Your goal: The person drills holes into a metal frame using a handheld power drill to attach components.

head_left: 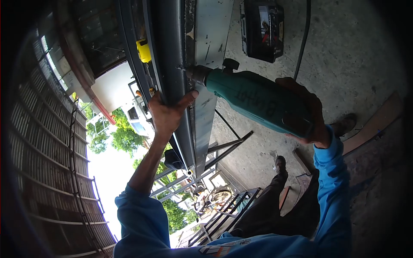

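Observation:
My right hand [316,114] is wrapped around the rear of a green power drill [258,101]. The drill points left, and its bit [181,68] meets the face of a long dark steel beam [170,47]. My left hand [165,116] grips the beam a little below the bit, its thumb on the near face and its other fingers partly hidden over the far edge. A yellow tape measure [144,50] sits on the frame just beyond the beam, above my left hand.
A black toolbox [277,36] with tools inside stands on the concrete floor [335,47]. A dark cable [304,41] runs past it. Metal stand legs [228,146] reach out below the beam. Flat boards [374,122] lie at the right; metal frames and a bicycle [220,195] are farther back.

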`<act>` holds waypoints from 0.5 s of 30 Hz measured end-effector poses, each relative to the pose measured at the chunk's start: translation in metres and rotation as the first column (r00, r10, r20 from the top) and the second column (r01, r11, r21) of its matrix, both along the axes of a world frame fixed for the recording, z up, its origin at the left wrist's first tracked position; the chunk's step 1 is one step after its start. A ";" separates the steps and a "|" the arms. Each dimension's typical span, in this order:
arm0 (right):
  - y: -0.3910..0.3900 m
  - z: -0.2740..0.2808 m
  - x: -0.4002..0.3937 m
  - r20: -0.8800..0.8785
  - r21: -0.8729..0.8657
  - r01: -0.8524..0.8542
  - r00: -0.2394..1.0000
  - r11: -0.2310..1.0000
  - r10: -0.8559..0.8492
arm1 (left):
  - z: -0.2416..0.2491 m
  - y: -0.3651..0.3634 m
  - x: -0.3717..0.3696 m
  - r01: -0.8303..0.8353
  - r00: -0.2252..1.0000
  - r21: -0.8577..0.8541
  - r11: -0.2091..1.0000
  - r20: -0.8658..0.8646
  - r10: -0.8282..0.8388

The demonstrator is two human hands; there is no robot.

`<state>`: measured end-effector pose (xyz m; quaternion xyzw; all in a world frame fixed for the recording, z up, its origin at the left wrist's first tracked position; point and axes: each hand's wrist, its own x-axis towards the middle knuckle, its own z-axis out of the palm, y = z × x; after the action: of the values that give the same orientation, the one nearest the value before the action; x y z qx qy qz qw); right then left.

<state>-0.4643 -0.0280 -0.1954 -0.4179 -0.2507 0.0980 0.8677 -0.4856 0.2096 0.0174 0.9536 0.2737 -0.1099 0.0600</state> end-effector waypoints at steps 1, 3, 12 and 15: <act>0.003 -0.004 -0.001 -0.004 0.009 0.000 1.000 1.000 0.000 | 0.000 0.000 -0.001 -0.001 1.000 0.001 1.000 0.004 0.001; 0.008 -0.010 -0.004 -0.104 0.105 -0.063 0.992 0.992 0.074 | -0.003 0.001 -0.002 0.023 0.999 0.004 1.000 0.046 -0.023; 0.007 0.031 -0.026 -0.124 0.151 -0.012 0.992 0.988 0.031 | -0.004 0.008 -0.005 0.079 0.991 0.040 0.996 0.101 -0.082; -0.007 0.063 -0.026 -0.281 0.006 -0.063 0.958 0.998 0.062 | -0.005 0.004 -0.008 0.106 0.988 0.070 0.992 0.103 -0.113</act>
<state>-0.4902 -0.0352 -0.1321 -0.3931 -0.1379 0.1840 0.8903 -0.4941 0.2133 0.0122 0.9731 0.2209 -0.0530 0.0378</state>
